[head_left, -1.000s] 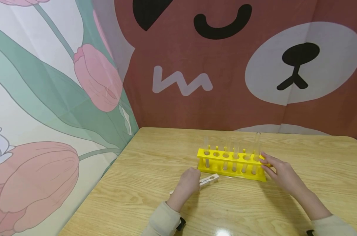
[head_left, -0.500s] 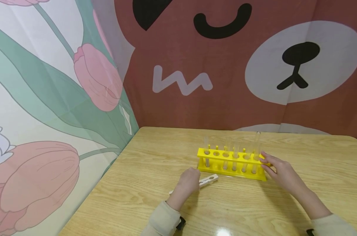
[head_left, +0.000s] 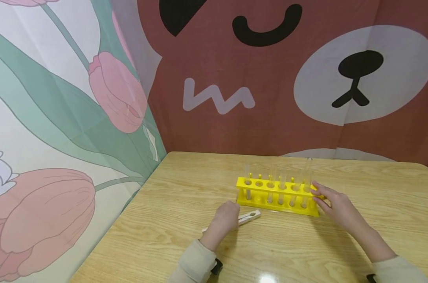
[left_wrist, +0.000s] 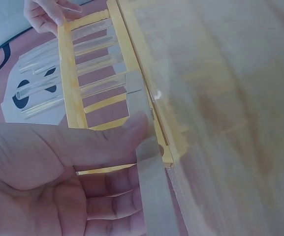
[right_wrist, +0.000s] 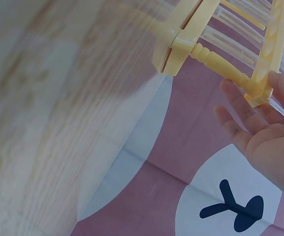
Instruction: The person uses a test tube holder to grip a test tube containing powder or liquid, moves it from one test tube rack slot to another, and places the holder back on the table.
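Observation:
A yellow test tube rack (head_left: 263, 207) stands upright on the table and bears several clear glass test tubes (head_left: 308, 173). Its second hole from the left has no tube. My left hand (head_left: 226, 220), in front of the rack's left end, grips a pale wooden test tube clamp (head_left: 250, 217) round its middle. In the left wrist view the thumb lies along the clamp (left_wrist: 156, 191), whose tip overlaps the rack. At the other end, my right hand (head_left: 342, 212) holds the rack's upper bar. The right wrist view shows its fingers (right_wrist: 237, 96) around that corner, by the end post (right_wrist: 220, 65).
The wood-grained table (head_left: 157, 236) reaches back to a cloth printed with a brown bear (head_left: 214, 133). At the left hangs a cloth with printed tulips (head_left: 118, 92), close along the table's left edge.

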### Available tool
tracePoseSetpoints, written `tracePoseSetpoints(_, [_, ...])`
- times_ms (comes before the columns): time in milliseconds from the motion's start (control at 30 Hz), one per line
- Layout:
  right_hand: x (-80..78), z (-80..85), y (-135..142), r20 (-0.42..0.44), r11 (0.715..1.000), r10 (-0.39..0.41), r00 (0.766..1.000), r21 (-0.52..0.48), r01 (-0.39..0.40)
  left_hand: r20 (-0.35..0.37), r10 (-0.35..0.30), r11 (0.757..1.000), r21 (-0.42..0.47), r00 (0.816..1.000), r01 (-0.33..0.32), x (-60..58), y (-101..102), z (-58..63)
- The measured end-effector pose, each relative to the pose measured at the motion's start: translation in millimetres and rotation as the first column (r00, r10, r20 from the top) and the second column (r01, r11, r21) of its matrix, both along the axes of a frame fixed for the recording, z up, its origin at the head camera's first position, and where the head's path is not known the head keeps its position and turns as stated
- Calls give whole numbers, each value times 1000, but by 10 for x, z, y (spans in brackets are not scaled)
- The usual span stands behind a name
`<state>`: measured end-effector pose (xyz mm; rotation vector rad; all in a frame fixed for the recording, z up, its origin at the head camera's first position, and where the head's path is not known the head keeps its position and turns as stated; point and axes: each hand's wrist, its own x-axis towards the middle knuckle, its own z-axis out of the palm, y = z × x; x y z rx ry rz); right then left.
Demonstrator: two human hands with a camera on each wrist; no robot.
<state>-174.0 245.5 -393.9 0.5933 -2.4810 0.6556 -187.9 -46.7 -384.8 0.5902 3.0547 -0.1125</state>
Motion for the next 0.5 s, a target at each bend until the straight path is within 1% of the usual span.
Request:
tracePoseSetpoints(100, [-4,-2,0,-7,1000,1,1000,-1,-1,-2,2,1000,-17,1000,-2,-9,5,-9])
tracePoseSetpoints(300, [-9,-11,12,5,1000,0,1000,0,0,-1,-7,1000,-24,1000,7,-14,17,-2])
tracePoseSetpoints(500, [-6,-2,15,1,1000,10,1000,1,-10,-23,-15,999,-31,1000,14,16,12,6])
